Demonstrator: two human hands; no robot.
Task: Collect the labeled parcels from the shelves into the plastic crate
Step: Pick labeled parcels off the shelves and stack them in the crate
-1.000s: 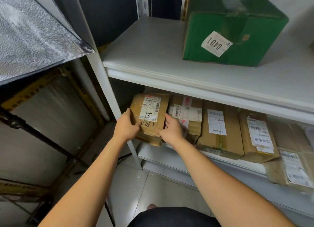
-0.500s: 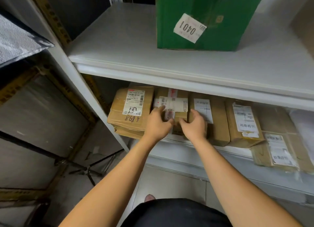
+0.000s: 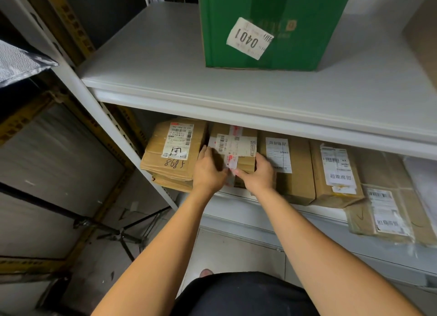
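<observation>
Head view: our left grip and right grip clasp the taped parcel by its two sides, fingers curled round it, thumbs nearly meeting at its front. It sits on the lower shelf. Just left of our grips lies the parcel marked 898; to the right are several more labeled parcels, and above is a green box. We see no crate, so we judge most of the collecting is yet to do.

Outstretched left hand and right hand nearly touch.
</observation>
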